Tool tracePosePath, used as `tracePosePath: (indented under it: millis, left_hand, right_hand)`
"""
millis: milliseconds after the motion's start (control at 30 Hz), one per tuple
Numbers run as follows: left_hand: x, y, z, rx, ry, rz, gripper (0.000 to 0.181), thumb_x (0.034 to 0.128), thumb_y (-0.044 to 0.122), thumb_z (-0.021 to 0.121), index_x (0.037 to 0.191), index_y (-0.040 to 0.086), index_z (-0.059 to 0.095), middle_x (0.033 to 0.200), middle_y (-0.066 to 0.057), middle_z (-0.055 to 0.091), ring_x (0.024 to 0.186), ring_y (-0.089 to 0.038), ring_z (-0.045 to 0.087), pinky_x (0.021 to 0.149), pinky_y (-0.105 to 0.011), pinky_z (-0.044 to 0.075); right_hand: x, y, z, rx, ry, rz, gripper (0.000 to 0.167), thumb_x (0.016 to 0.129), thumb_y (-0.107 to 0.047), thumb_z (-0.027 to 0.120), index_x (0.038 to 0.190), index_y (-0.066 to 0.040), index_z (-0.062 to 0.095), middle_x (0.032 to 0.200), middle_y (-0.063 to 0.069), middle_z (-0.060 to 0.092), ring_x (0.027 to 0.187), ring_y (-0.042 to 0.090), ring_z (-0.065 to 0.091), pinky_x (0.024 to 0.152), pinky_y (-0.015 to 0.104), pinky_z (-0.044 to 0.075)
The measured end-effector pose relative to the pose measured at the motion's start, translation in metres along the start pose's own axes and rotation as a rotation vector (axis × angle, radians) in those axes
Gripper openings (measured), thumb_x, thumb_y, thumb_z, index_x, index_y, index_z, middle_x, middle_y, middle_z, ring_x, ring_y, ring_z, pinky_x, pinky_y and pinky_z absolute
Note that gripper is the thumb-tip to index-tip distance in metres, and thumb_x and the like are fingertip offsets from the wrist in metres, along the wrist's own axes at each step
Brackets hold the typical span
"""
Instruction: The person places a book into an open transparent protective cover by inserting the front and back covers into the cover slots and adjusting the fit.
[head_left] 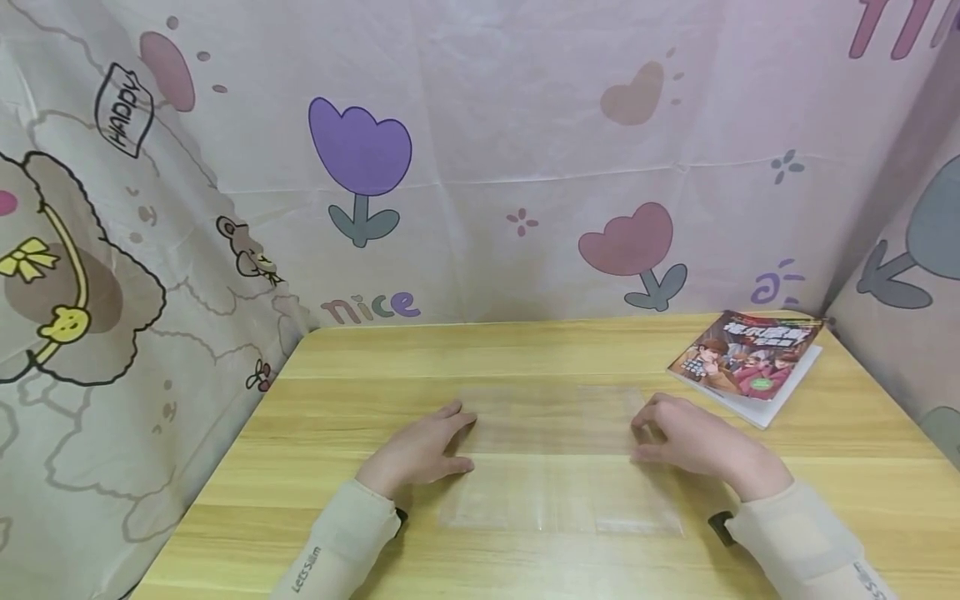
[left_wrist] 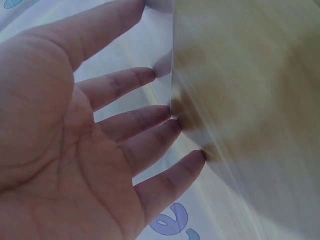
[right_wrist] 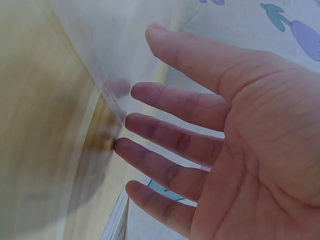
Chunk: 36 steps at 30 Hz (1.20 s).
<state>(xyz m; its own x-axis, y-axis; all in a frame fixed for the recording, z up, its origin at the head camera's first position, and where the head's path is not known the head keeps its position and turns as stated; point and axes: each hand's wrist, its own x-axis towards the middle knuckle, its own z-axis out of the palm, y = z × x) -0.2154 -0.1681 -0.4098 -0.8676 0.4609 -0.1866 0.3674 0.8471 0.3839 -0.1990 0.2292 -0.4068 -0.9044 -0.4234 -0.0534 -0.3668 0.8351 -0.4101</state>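
A clear plastic cover (head_left: pixel 562 492) lies flat on the wooden table, with folded flaps showing at its left and right sides. At its left edge is my left hand (head_left: pixel 417 454), its fingers spread and nearly straight. In the left wrist view the fingertips (left_wrist: pixel 197 156) touch down along the edge of the sheet. My right hand (head_left: pixel 693 442) is at the opposite edge, fingers extended and slightly bent. The right wrist view shows its fingertips (right_wrist: pixel 122 144) by the sheet's edge, thumb apart. Neither hand pinches the plastic.
A book (head_left: pixel 750 358) with a colourful illustrated cover lies at the back right of the table (head_left: pixel 360 358), beyond my right hand. A printed cloth (head_left: pixel 480 242) with tulips and hearts hangs behind the table and along both sides.
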Motion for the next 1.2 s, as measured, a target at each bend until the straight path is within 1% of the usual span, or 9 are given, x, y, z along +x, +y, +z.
tracePosePath:
  millis: [300, 400, 533, 667, 800, 900, 1033, 1133, 1200]
  left_hand:
    - [-0.002, 0.003, -0.002, -0.017, 0.007, 0.004, 0.070, 0.0956, 0.030, 0.083, 0.156, 0.007, 0.055, 0.171, -0.026, 0.037, 0.155, -0.046, 0.044, 0.124, -0.061, 0.040]
    - [0.000, 0.002, -0.003, -0.007, 0.013, 0.034, 0.069, 0.0959, 0.029, 0.083, 0.155, 0.005, 0.055, 0.170, -0.028, 0.037, 0.155, -0.047, 0.043, 0.125, -0.062, 0.039]
    - [0.005, 0.003, -0.007, 0.018, 0.021, 0.100, 0.069, 0.0968, 0.028, 0.081, 0.154, 0.002, 0.055, 0.166, -0.025, 0.045, 0.157, -0.046, 0.040, 0.128, -0.061, 0.035]
    - [0.012, 0.009, -0.013, 0.021, 0.031, 0.129, 0.065, 0.0982, 0.026, 0.079, 0.154, 0.003, 0.055, 0.164, -0.021, 0.050, 0.157, -0.044, 0.041, 0.128, -0.062, 0.035]
    - [0.024, 0.020, -0.016, 0.026, 0.061, 0.151, 0.060, 0.1001, 0.027, 0.077, 0.153, 0.006, 0.058, 0.159, -0.020, 0.056, 0.150, -0.041, 0.052, 0.125, -0.059, 0.041]
    - [0.036, 0.031, -0.018, 0.042, 0.087, 0.181, 0.056, 0.1024, 0.031, 0.075, 0.151, 0.008, 0.060, 0.152, -0.015, 0.063, 0.141, -0.036, 0.060, 0.121, -0.054, 0.047]
    - [0.047, 0.048, -0.021, 0.032, 0.095, 0.198, 0.053, 0.1044, 0.034, 0.072, 0.151, 0.011, 0.061, 0.149, -0.012, 0.066, 0.135, -0.033, 0.064, 0.117, -0.052, 0.051]
    - [0.055, 0.059, -0.024, 0.017, 0.090, 0.196, 0.052, 0.1050, 0.034, 0.071, 0.151, 0.013, 0.061, 0.150, -0.010, 0.066, 0.131, -0.032, 0.068, 0.113, -0.051, 0.054]
    - [0.063, 0.067, -0.025, 0.004, 0.083, 0.200, 0.051, 0.1053, 0.035, 0.070, 0.150, 0.013, 0.061, 0.149, -0.009, 0.067, 0.127, -0.031, 0.070, 0.110, -0.049, 0.056]
  right_hand:
    - [-0.002, 0.001, 0.000, 0.008, 0.015, -0.015, 0.046, 0.087, -0.033, 0.089, 0.119, -0.001, 0.078, 0.119, 0.016, 0.073, 0.106, 0.029, 0.071, 0.098, 0.055, 0.060]
    - [-0.003, 0.000, -0.001, 0.019, 0.022, -0.012, 0.047, 0.087, -0.033, 0.089, 0.119, -0.001, 0.078, 0.120, 0.016, 0.073, 0.107, 0.030, 0.071, 0.098, 0.056, 0.060]
    - [-0.003, 0.000, -0.006, 0.035, 0.025, -0.013, 0.047, 0.089, -0.032, 0.087, 0.121, 0.000, 0.077, 0.121, 0.017, 0.072, 0.105, 0.029, 0.070, 0.096, 0.055, 0.060]
    - [-0.004, -0.001, -0.012, 0.044, 0.037, -0.008, 0.041, 0.095, -0.031, 0.082, 0.124, -0.002, 0.077, 0.126, 0.018, 0.072, 0.114, 0.036, 0.071, 0.101, 0.059, 0.058]
    - [-0.007, 0.000, -0.022, 0.017, 0.090, -0.013, 0.036, 0.098, -0.033, 0.078, 0.124, -0.007, 0.078, 0.128, 0.015, 0.074, 0.117, 0.037, 0.071, 0.101, 0.059, 0.058]
    - [-0.009, 0.003, -0.032, -0.008, 0.155, -0.026, 0.033, 0.099, -0.031, 0.079, 0.122, -0.007, 0.078, 0.123, 0.012, 0.078, 0.111, 0.034, 0.074, 0.095, 0.057, 0.061]
    - [-0.009, 0.009, -0.047, -0.013, 0.257, -0.031, 0.032, 0.099, -0.027, 0.079, 0.121, -0.005, 0.078, 0.117, 0.011, 0.081, 0.101, 0.027, 0.077, 0.091, 0.054, 0.063]
    - [-0.011, 0.019, -0.057, -0.029, 0.337, -0.001, 0.030, 0.099, -0.028, 0.079, 0.120, -0.006, 0.079, 0.113, 0.010, 0.081, 0.096, 0.023, 0.077, 0.085, 0.048, 0.063]
    - [-0.013, 0.030, -0.063, -0.048, 0.367, 0.039, 0.032, 0.099, -0.030, 0.079, 0.119, -0.006, 0.079, 0.109, 0.010, 0.081, 0.093, 0.023, 0.077, 0.081, 0.048, 0.063]
